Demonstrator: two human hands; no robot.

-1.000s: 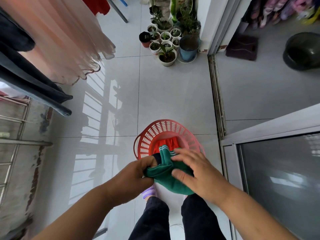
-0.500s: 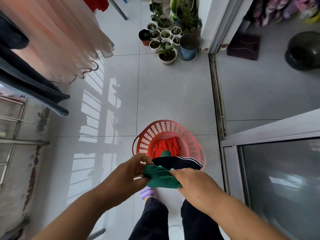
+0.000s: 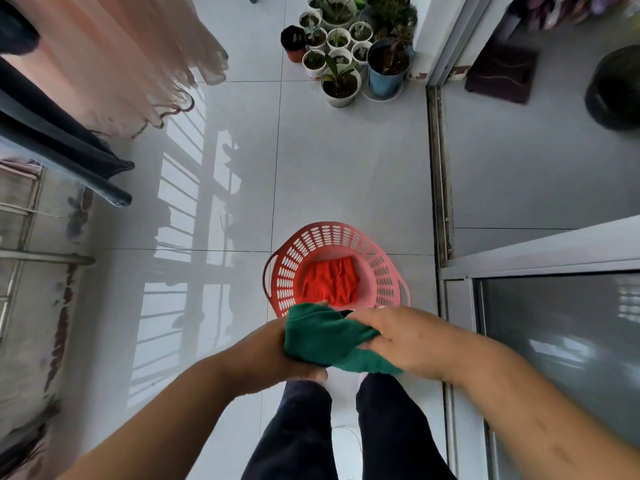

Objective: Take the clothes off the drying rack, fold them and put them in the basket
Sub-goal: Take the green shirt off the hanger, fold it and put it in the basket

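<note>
A green garment [image 3: 329, 337], folded into a small bundle, sits between both hands just above my knees. My left hand [image 3: 266, 355] grips its left side from below. My right hand [image 3: 405, 337] pinches its right edge. Beyond the bundle stands a red perforated basket [image 3: 301, 247] on the floor, with a folded red cloth [image 3: 330, 285] lying flat inside it. The near rim of the basket is hidden behind the green garment. A pale pink dress [image 3: 121, 60] and dark trousers [image 3: 62, 147] hang at the upper left.
Several potted plants [image 3: 349, 53] cluster at the far end of the tiled floor. A sliding door track [image 3: 439, 174] runs along the right, with a glass door panel [image 3: 561, 348] beside me. A metal railing [image 3: 41, 259] borders the left.
The green garment has been folded smaller and pulled back toward me, off the basket. The dark striped part seen earlier is tucked out of sight, and the red cloth in the basket shows fully.
</note>
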